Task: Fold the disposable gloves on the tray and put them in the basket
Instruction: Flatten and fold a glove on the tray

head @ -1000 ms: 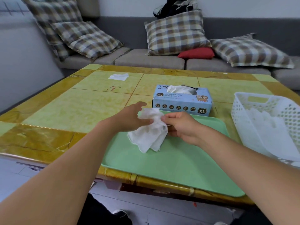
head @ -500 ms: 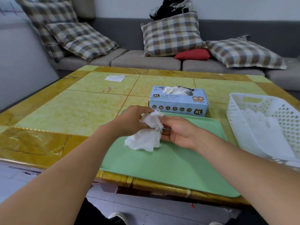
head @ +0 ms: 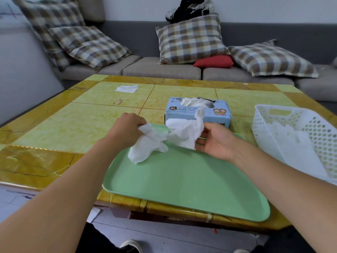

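Sitting at a yellow tiled table [head: 73, 125] with a grey couch [head: 160, 70] and plaid pillows [head: 189, 39] behind. White glove [head: 164, 141] is crumpled, stretched above the green tray [head: 182, 179] — left hand [head: 125, 130] pinching one end, right hand [head: 217, 141] gripping the other. Half a second ago it was bunched together; now it's pulled wide. Basket [head: 291, 125] sits right.

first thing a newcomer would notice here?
The white glove stretched between the left hand and right hand, over the far end of the green tray. Next, the blue glove box right behind it and the white basket at right, already holding gloves.
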`<state>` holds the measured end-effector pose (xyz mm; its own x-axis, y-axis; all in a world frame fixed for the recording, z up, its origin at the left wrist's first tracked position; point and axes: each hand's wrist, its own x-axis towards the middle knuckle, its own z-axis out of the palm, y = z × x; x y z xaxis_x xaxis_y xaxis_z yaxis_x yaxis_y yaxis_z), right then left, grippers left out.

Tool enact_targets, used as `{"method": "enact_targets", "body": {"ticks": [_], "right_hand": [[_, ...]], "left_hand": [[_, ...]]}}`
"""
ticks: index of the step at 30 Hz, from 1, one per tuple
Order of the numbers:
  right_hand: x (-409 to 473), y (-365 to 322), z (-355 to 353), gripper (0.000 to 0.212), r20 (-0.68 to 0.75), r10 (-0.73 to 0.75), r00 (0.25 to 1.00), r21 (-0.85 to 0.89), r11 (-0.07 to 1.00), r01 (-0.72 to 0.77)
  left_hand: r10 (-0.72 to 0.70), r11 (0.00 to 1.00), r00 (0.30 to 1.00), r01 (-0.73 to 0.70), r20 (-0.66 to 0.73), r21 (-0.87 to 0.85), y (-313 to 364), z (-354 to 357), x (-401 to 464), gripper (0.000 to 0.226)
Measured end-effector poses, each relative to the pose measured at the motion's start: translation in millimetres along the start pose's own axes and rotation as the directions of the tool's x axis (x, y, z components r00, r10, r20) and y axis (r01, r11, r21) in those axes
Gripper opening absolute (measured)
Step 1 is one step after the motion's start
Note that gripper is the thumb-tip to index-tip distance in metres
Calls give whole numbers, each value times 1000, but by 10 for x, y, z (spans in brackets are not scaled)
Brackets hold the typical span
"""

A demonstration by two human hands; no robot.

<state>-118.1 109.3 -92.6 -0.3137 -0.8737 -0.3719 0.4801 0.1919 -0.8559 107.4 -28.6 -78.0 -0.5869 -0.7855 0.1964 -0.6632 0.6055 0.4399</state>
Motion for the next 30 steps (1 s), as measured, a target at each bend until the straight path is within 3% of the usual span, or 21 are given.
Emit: {"method": "enact_targets", "body": {"ticks": [2, 4, 6, 9, 11, 13, 17, 20, 23, 27, 30], "right_hand": [[-24, -86, -72, 30, -23, -31, 999, 137, 990, 34], [-82, -163, -119, 41, 21, -64, 998, 248, 967, 56], [-178, -231, -125, 38, 87, -120, 989, 243, 965, 95], [-321, -265, -69, 46, 140, -140, 980, 129, 984, 122], [-353, -233, -46, 44, 161, -98, 982, -6, 995, 100], [-373, -178, -50, 35, 155, -50, 987, -208, 975, 82], [-483, -144, -17, 42, 264, 40, 964, -341, 938, 55], [-527, -162, -16, 55, 332, 30, 943, -388, 915, 108], [-541, -206, -121, 62, 248, -21, 969, -550, 820, 158], [-638, -338, -307, 56, 125, -106, 986, -561, 813, 159], [-652, -368, -365, 54, 125, -194, 973, -322, 920, 224]], "left_hand": [[-13, 1000, 1000, 13, 7, 26, -55, -15, -10, 25], [-12, 999, 990, 6, 139, 46, -75, -26, -36, 24], [-28, 999, 963, 20, 269, 33, -45, -45, -56, 48], [-71, 997, 934, 81, 351, -14, 79, -147, -108, 95], [-66, 995, 919, 33, 389, 90, 184, -207, -145, 115], [39, 998, 925, -52, 377, 23, 329, -209, -198, 129], [236, 921, 900, -87, 366, -380, 728, -8, -244, 114], [279, 900, 883, -103, 377, -424, 882, 49, -199, 72], [267, 906, 897, -109, 352, -410, 878, 17, -155, 30], [188, 899, 924, -24, 334, -437, 847, -11, -151, 31], [181, 800, 914, 78, 364, -595, 847, -23, -172, 30]]}}
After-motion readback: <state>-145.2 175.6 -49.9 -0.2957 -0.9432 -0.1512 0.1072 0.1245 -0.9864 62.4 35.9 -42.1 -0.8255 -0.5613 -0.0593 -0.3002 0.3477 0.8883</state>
